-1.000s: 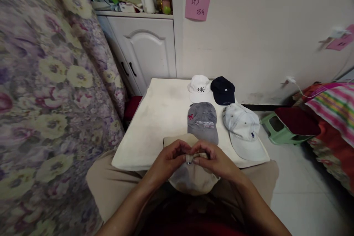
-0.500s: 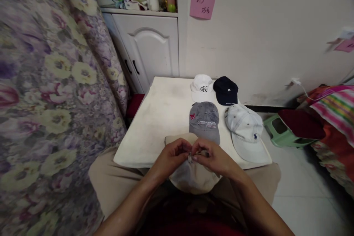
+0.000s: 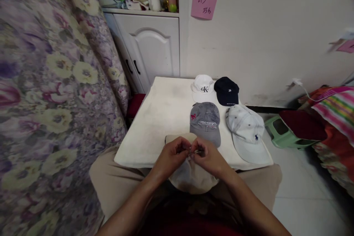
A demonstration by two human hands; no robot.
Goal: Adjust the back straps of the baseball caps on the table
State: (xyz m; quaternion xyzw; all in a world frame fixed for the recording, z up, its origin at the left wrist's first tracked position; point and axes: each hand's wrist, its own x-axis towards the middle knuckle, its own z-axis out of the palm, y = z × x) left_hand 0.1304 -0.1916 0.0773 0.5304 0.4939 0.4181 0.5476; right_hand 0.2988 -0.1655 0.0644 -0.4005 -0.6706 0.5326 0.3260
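The fingers of the left hand (image 3: 172, 158) and right hand (image 3: 211, 159) are pinched close together on the small strap (image 3: 189, 157) of the beige cap (image 3: 192, 182), which straddles the near edge of the desk (image 3: 155, 118); their exact hold is hidden. Light pinches near the strap's end, with the crown left slack, should give best control. Just beyond, the grey cap (image 3: 204, 116) calls for a careful right wrist. The pale cap (image 3: 245, 127) lies by the near right corner, the white cap (image 3: 202, 85) and navy cap (image 3: 226, 90) along the far edge.
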